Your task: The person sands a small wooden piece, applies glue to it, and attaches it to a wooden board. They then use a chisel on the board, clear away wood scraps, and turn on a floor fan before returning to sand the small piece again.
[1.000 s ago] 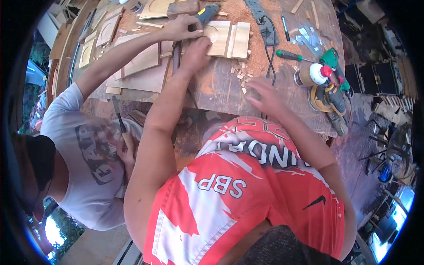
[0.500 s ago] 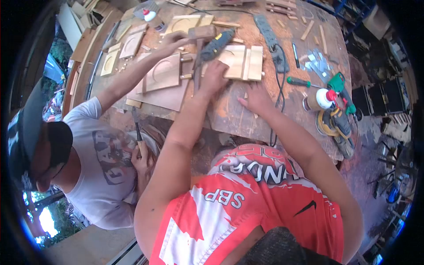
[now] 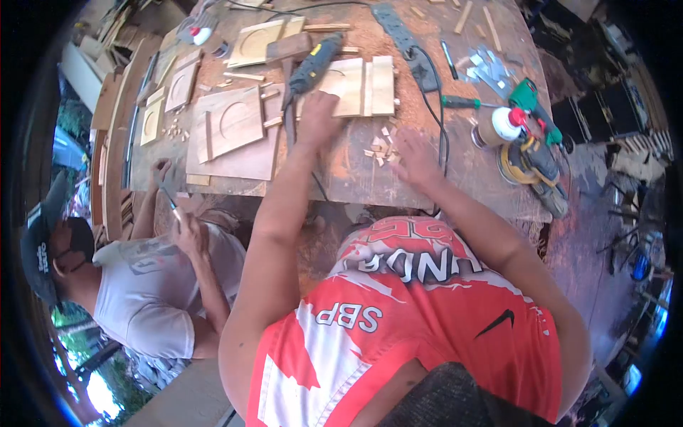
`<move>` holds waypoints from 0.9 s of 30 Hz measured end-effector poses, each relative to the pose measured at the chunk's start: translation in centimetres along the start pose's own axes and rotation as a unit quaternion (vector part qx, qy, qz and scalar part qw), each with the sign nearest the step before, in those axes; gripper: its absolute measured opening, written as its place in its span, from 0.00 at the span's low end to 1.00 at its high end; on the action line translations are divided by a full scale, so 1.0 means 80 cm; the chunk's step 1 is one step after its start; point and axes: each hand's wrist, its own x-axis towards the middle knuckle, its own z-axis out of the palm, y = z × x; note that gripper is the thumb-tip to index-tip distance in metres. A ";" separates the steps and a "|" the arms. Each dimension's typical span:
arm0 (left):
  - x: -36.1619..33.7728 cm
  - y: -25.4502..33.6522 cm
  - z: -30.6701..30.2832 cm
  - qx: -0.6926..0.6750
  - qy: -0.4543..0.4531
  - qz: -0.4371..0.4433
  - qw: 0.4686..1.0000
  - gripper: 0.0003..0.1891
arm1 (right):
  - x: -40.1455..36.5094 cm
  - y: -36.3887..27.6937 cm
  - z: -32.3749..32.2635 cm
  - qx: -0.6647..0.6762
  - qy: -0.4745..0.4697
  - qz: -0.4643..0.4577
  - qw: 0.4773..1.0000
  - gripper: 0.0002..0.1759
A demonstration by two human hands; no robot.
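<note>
A light wooden panel [image 3: 344, 91] with an arc cut and a crosspiece lies on the workbench. My left hand [image 3: 319, 119] is at its near left corner, slightly blurred, and the fingertips are hard to make out. My right hand [image 3: 417, 155] rests on the bench, fingers stretched out, beside a small pile of wood bits [image 3: 382, 149]. Behind my left hand lies a dark corded power tool [image 3: 317, 62], across the panel's left end. A wooden mallet [image 3: 289, 48] is to the left of that tool.
A co-worker [image 3: 153, 274] on the left holds a chisel [image 3: 171, 201]. Other panels [image 3: 231, 124] lie near them. A power strip [image 3: 405, 44] with a cable, a screwdriver [image 3: 462, 102], a glue bottle [image 3: 498, 127] and a sander [image 3: 530, 165] are at the right.
My right hand now lies beside a pile of wood bits that was hardly visible before. The co-worker's arm has drawn back from the mallet, and the chisel is raised. The view has shifted.
</note>
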 end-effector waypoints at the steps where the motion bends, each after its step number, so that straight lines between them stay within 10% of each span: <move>1: -0.001 -0.006 0.006 0.002 0.008 0.010 1.000 0.22 | -0.003 0.013 -0.007 -0.025 0.005 0.034 0.999 0.31; 8: 0.012 -0.021 0.006 -0.003 0.030 -0.034 0.999 0.20 | -0.002 0.121 -0.039 0.013 0.118 0.086 0.989 0.23; 27: 0.016 -0.026 0.004 -0.011 0.043 -0.033 0.998 0.21 | 0.103 0.110 0.002 0.021 0.109 0.022 0.994 0.16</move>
